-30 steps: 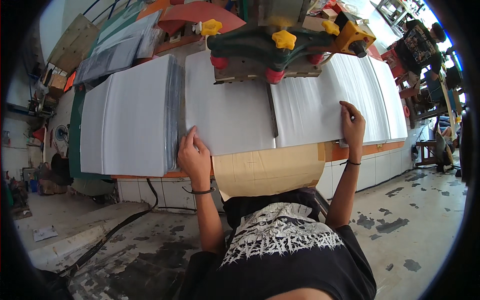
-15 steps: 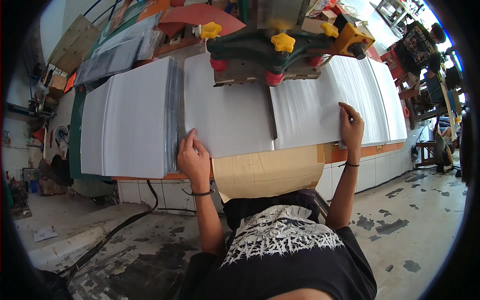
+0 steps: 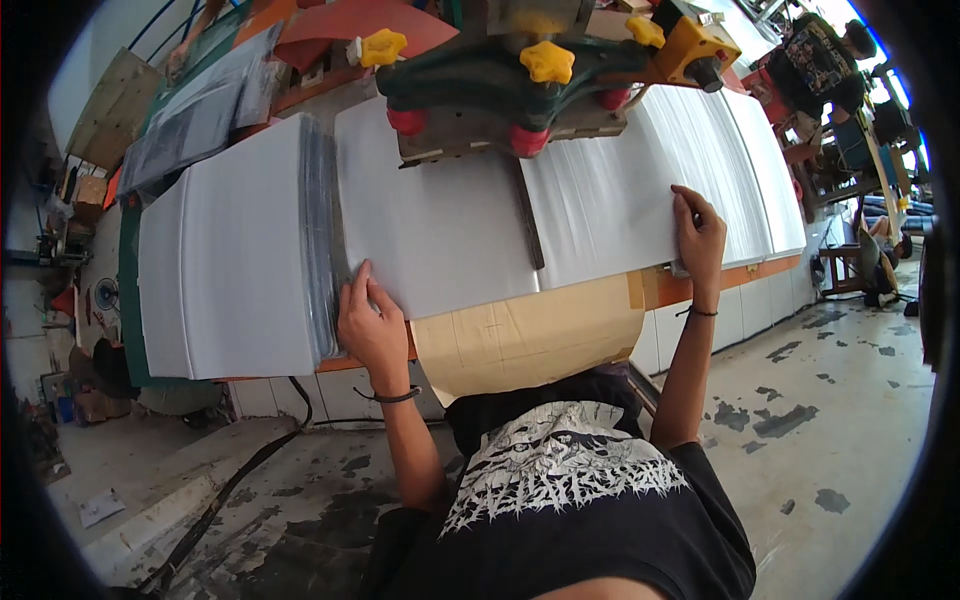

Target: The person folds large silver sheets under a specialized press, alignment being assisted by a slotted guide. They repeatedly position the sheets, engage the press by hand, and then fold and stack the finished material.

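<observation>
A wide, whitish plastic sheet (image 3: 430,220) lies flat on the bench in front of me, its far part under a green press head (image 3: 480,85) with yellow star knobs and red feet. At the sheet's near left corner, my left hand (image 3: 374,322) holds the edge, index finger stretched along it and thumb close by. My right hand (image 3: 702,235) pinches the right edge between thumb and curled fingers. A narrow dark bar (image 3: 529,215) runs along the sheet between my hands. Below its near edge, a tan board (image 3: 530,340) slopes down toward my lap.
A stack of whitish plastic sheets (image 3: 245,240) stands left of my left hand; another stack (image 3: 720,170) lies beyond my right hand. A yellow switch box (image 3: 697,52) sits right of the press head. Clear plastic sheets (image 3: 190,135) lie at the far left.
The whole view has shifted and turned slightly, so the bench and press sit a little further left. Both hands keep about the same places on the sheet's edges.
</observation>
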Demonstrator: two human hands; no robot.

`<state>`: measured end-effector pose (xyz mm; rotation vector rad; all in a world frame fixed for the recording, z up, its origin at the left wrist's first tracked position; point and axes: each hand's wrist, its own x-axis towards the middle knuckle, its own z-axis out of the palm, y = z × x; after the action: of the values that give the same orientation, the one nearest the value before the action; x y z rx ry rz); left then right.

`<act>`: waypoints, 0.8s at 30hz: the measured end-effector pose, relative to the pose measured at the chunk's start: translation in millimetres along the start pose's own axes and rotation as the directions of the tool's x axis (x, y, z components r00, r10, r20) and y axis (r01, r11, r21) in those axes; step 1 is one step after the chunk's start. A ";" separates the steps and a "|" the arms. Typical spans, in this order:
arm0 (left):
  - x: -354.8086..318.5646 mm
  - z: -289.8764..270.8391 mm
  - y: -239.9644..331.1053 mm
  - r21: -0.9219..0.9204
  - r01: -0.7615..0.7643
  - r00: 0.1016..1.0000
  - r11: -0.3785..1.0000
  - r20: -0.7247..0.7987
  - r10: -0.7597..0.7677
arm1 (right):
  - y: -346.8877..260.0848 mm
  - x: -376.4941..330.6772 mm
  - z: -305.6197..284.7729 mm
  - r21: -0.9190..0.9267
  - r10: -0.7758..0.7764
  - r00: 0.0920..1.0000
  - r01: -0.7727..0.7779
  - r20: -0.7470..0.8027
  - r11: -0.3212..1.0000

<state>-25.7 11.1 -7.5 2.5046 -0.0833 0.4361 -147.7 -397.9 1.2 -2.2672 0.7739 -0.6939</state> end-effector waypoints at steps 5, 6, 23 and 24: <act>3.4 0.5 -7.2 0.009 -0.083 0.997 0.996 -0.001 0.084 | 6.2 0.4 0.5 0.089 -0.008 1.000 0.010 -0.018 0.996; 3.0 1.2 -8.5 0.000 -0.088 0.996 0.996 0.001 0.088 | 7.4 -0.4 -0.3 0.077 0.015 1.000 -0.016 0.002 0.997; 30.0 6.5 4.2 0.101 -0.100 0.994 0.990 0.042 0.096 | -8.2 38.2 -4.5 -0.007 0.015 0.984 -0.014 0.176 1.000; 30.5 6.7 5.1 0.097 -0.071 0.997 0.993 0.046 0.067 | -7.5 40.1 -4.9 -0.015 0.023 0.981 -0.021 0.194 1.000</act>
<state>4.2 4.2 0.2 2.6143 -0.1697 0.4246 -120.8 -422.2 20.4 -2.2932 0.7091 -0.4496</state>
